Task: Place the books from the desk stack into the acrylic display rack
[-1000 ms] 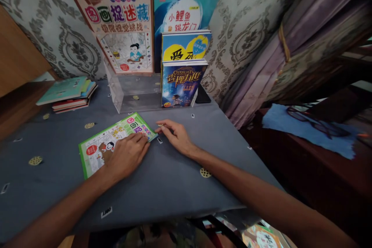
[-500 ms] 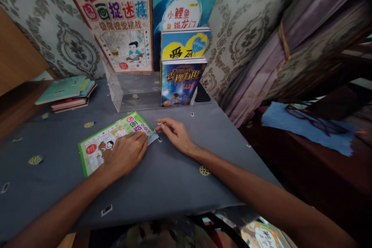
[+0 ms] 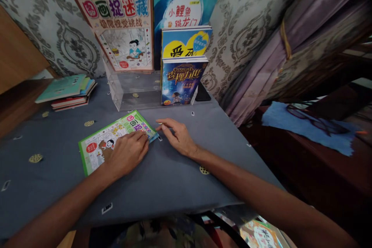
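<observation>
A green-edged picture book (image 3: pixel 100 139) lies at a slant on the grey tablecloth, its cover showing a cartoon figure and coloured Chinese characters. My left hand (image 3: pixel 129 151) rests across the lower right part of the cover, fingers together and bent down onto it; the fingertips are partly hidden. Just off the book's right corner is my right hand (image 3: pixel 178 137), with thumb and index finger stretched towards that corner and a gap between them. I see nothing held in it. Blue shows under the cover at that corner.
Behind the book stands a clear acrylic rack (image 3: pixel 139 102) with upright books, among them a blue one (image 3: pixel 181 83). A dark phone-like slab (image 3: pixel 202 93) lies beside it. Stacked books (image 3: pixel 62 89) are at left; glasses (image 3: pixel 316 118) lie on a blue cloth (image 3: pixel 276 124) at right.
The book's right corner has come down flatter and now reaches further right, a little apart from my right fingertips. My left hand stays in place on the cover.
</observation>
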